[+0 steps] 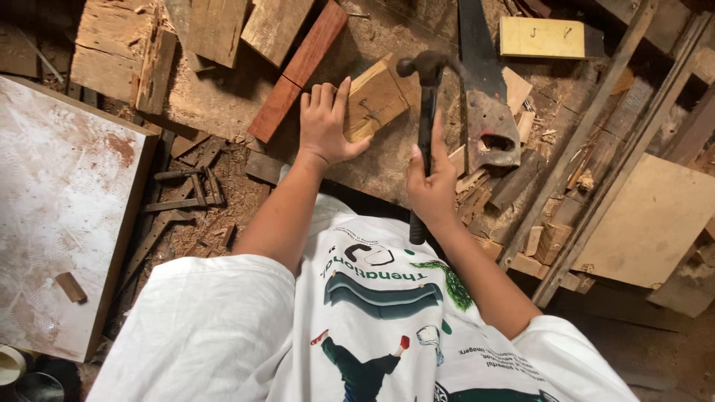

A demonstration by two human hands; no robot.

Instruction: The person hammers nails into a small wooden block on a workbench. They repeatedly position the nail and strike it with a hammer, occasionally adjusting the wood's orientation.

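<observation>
My left hand [324,123] lies flat against the left side of a small pale wooden block [376,100], steadying it on the sawdust-covered bench; a bent nail sticks out of the block's top. My right hand [432,186] grips the black handle of a claw hammer [426,112]. Its dark head hangs just above the block's upper right corner. The hammer's handle end pokes out below my fist.
A hand saw [484,112] lies right of the hammer, blade pointing away. A reddish plank [298,71] lies left of the block. Offcuts and chips litter the bench. A large white-stained board [63,216] sits at left, a pale plywood sheet [655,223] at right.
</observation>
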